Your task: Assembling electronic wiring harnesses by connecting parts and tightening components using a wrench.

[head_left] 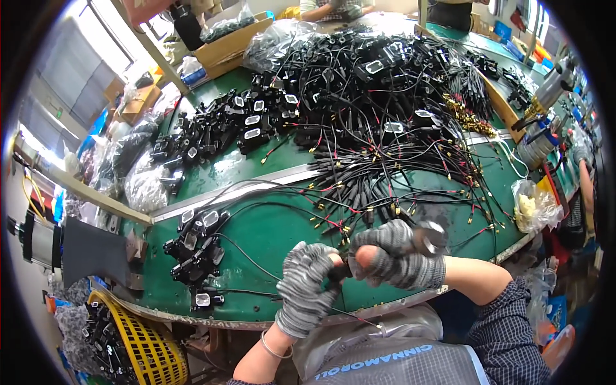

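Observation:
My left hand (304, 285), in a grey striped glove with bare fingertips, is closed on a small black part (340, 272) low over the near table edge. My right hand (401, 258), gloved the same way, is curled close beside it, its thumb near the part. A shiny, rounded, cylindrical thing (431, 239) sticks out of the right hand's fist, blurred; its kind is unclear. A thin black cable with a red-sleeved end (362, 321) hangs below the hands. To the left lies a small cluster of black housings with silver-rimmed windows (196, 247), with black cables running toward my left hand.
Black cables with brass connector ends (372, 173) lie fanned ahead of my hands. Beyond, black housings (359, 70) form a large heap. A metal strip (237, 187) crosses the green table (256, 224). A yellow basket (151, 343) stands lower left; a clear bag (534, 205) sits right.

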{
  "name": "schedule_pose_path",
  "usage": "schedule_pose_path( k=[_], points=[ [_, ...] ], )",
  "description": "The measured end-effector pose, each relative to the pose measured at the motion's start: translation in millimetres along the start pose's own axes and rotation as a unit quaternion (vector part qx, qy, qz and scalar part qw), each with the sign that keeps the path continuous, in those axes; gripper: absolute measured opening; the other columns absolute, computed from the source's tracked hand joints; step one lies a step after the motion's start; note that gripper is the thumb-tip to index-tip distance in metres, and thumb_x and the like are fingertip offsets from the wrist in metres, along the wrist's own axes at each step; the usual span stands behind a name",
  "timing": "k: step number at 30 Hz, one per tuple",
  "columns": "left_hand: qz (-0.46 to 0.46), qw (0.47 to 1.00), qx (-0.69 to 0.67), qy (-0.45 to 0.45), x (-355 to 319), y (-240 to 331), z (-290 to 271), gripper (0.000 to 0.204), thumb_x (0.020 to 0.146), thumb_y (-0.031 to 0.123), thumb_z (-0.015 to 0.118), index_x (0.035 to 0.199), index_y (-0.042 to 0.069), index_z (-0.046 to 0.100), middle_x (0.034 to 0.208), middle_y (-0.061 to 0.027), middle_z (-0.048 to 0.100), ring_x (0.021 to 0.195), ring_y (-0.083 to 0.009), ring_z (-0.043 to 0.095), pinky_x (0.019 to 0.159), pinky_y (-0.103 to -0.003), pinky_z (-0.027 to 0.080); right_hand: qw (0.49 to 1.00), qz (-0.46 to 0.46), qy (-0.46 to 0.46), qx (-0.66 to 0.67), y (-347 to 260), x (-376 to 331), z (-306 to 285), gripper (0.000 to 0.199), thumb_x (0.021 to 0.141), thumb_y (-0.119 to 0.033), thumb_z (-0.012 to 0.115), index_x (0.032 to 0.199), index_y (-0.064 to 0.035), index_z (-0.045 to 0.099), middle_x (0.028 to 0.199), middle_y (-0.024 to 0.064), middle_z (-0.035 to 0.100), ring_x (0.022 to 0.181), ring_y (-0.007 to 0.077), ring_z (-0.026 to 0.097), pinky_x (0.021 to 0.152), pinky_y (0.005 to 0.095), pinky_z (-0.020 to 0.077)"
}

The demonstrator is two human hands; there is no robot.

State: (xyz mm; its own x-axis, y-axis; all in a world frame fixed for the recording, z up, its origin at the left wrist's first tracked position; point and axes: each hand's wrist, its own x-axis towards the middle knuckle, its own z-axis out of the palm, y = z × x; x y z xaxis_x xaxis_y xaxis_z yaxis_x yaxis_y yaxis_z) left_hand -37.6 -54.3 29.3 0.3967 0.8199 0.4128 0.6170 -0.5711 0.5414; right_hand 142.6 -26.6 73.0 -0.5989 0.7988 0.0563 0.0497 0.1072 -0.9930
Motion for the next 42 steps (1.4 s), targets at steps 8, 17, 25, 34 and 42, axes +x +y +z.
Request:
schedule_pose_path(
  k=[8, 17, 25, 34, 42],
  points=[
    [0.116, 0.989, 0.083, -0.027, -10, -12, 10, 0.034, 0.057, 0.009, 0.066, 0.088, 0.012, 0.053, 0.087, -0.0033, 0.055, 0.083, -0.0233, 0.053, 0.085, -0.037, 0.036, 0.907, 0.289, 0.017, 0.304, 9, 14, -30, 0.033, 0.082, -0.036, 0.043, 0.069, -0.0062, 0.047, 0.056, 0.0034, 0.052, 0.048, 0.0132, 0.053, 0.031, 0.0210, 0.0349],
    [-0.198, 0.963, -0.182, -0.023, 4, 8, 17, 0.027, 0.060, 0.011, 0.063, 0.085, 0.014, 0.055, 0.083, -0.0047, 0.056, 0.078, -0.0206, 0.053, 0.083, -0.040, 0.035, 0.996, -0.029, 0.035, -0.082, 8, 5, -5, 0.040, 0.082, -0.043, 0.041, 0.065, -0.0071, 0.045, 0.056, 0.0072, 0.053, 0.037, 0.0114, 0.048, 0.030, 0.0214, 0.0349],
    [0.029, 0.997, 0.066, 0.000, -6, -6, 12, 0.032, 0.055, 0.004, 0.065, 0.085, 0.010, 0.053, 0.082, -0.0048, 0.055, 0.073, -0.0206, 0.055, 0.078, -0.032, 0.040, 0.950, 0.183, 0.100, 0.233, -2, 5, -30, 0.043, 0.082, -0.042, 0.043, 0.058, -0.0067, 0.048, 0.053, 0.0081, 0.054, 0.037, 0.0117, 0.047, 0.031, 0.0235, 0.0366],
    [0.055, 0.998, 0.031, 0.008, 4, -3, 18, 0.029, 0.054, 0.009, 0.063, 0.082, 0.011, 0.053, 0.079, -0.0081, 0.055, 0.075, -0.0244, 0.053, 0.077, -0.038, 0.038, 0.955, 0.280, -0.003, 0.096, 5, 20, -18, 0.049, 0.081, -0.048, 0.041, 0.059, -0.0052, 0.050, 0.051, 0.0077, 0.052, 0.037, 0.0128, 0.049, 0.032, 0.0221, 0.0374],
    [-0.098, 0.994, -0.042, -0.013, 2, -1, 11, 0.030, 0.053, 0.007, 0.066, 0.080, 0.010, 0.053, 0.078, -0.0055, 0.055, 0.073, -0.0210, 0.053, 0.078, -0.034, 0.039, 0.973, 0.085, 0.145, 0.157, 6, 3, -8, 0.046, 0.081, -0.048, 0.040, 0.062, -0.0061, 0.048, 0.050, 0.0082, 0.052, 0.033, 0.0146, 0.047, 0.026, 0.0241, 0.0339]
  ],
)
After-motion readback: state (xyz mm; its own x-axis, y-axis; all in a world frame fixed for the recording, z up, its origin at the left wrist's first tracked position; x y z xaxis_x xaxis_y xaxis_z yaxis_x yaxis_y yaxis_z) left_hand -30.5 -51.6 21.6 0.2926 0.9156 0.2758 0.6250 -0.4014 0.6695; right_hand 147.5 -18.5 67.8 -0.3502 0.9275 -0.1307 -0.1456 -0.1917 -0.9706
